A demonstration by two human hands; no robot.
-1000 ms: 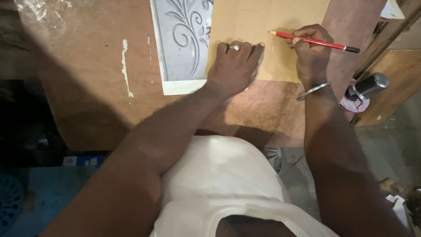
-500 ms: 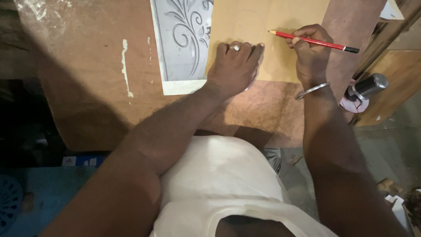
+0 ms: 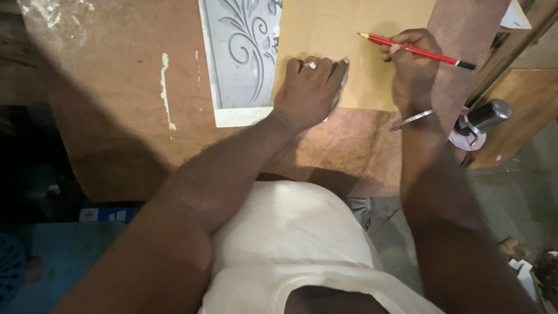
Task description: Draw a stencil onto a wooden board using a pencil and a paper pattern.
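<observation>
- my left hand (image 3: 311, 93) lies palm down on the thin tan sheet of board (image 3: 354, 52), fingers close together and curled a little, holding nothing, only pressing the sheet flat; a ring shows on one finger.
- my right hand (image 3: 412, 70) grips a red pencil with a black end (image 3: 415, 50), pinched between thumb and fingers, the sharpened tip pointing toward ten o'clock and resting on or just above the tan sheet; i cannot tell whether it touches.
- the pencil sits at about one o'clock from my left hand, the two hands near each other but apart.
- a thin metal bangle (image 3: 411, 119) circles my right wrist.
- at nine o'clock from my left hand, just beside it, a grey panel carved with a leafy scroll pattern (image 3: 241, 52) lies with its pale lower edge toward me; the tan sheet appears to overlap its right edge.
- both pieces rest on a worn reddish-brown table top (image 3: 116, 116), streaked with a pale smear at its left.
- at three o'clock from my right wrist, off the table edge, a silver cylindrical tool with a dark handle (image 3: 485, 116) lies on a small round pink-and-white disc (image 3: 465, 141).
</observation>
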